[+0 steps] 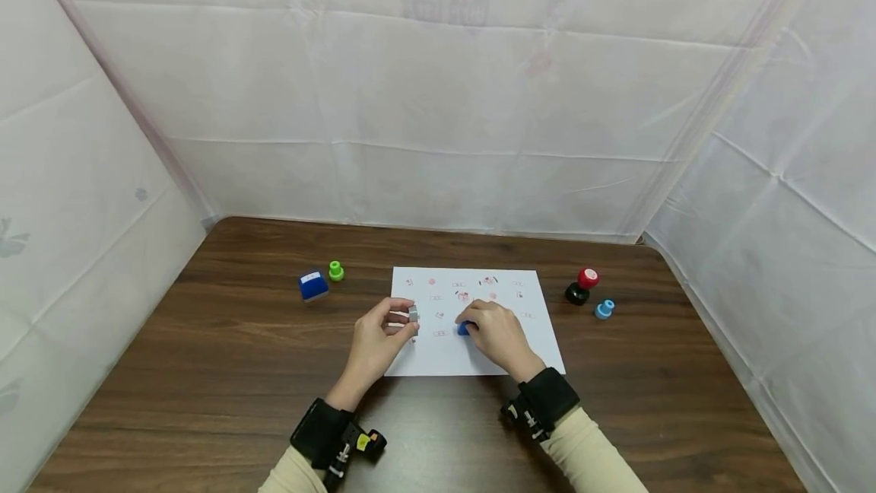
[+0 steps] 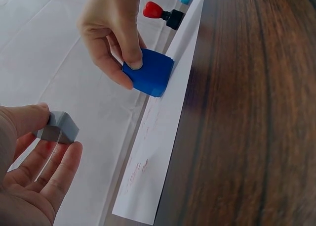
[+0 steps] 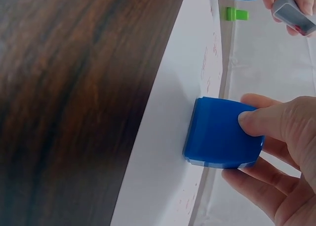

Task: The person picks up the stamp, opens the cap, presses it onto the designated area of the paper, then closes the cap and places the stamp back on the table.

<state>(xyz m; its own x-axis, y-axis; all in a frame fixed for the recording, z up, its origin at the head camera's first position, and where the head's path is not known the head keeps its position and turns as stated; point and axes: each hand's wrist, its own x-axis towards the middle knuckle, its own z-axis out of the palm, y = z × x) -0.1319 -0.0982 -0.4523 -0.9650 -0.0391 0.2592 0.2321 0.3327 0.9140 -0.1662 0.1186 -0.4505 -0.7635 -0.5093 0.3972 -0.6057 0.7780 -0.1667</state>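
My right hand pinches a blue stamp between thumb and fingers. The stamp's lower edge meets the white paper, which carries several small red prints. To the left, my left hand holds a small grey hollow cap between thumb and fingertips, raised at the paper's left edge. In the right wrist view, the cap's hollow side shows a red mark. The stamp's underside is hidden against the paper.
Left of the paper stand another blue stamp and a small green stamp. On the right are a stamp with a red knob and black base and a light-blue stamp. White sheeting surrounds the brown wooden table.
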